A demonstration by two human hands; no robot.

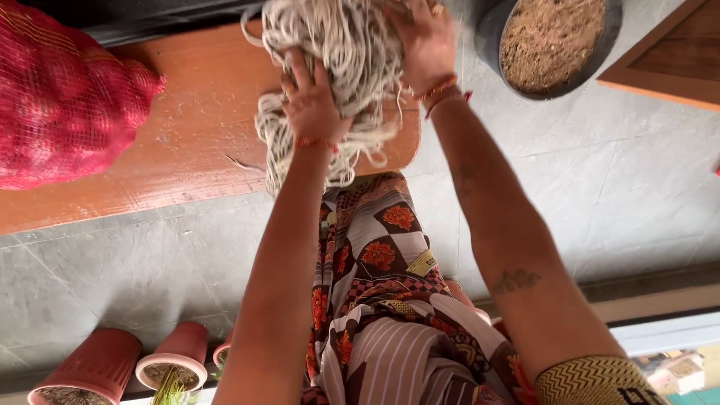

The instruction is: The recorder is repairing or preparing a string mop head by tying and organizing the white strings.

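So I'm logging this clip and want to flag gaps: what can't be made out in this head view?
- Top of the pale cord bundle: cut off by the upper edge.
- Right hand fingertips: buried in cords, partly cut off.
- Left hand palm: pressed into the bundle, so its grip is unclear.
- Red mesh sack: left edge crops it; contents blurred.
- Dark pot: top cut off.

On the wooden counter [187, 142] we see a bare strip between the red mesh sack [64, 94] and the bundle of pale cord [337, 75]; a hand could pass there. The sack blocks the counter's left end. To the right of the bundle, the dark pot of soil [555, 41] stands near, with only a narrow gap of grey floor [637, 187] between them. Lower, the floor is open up to the small reddish pots [135, 364].
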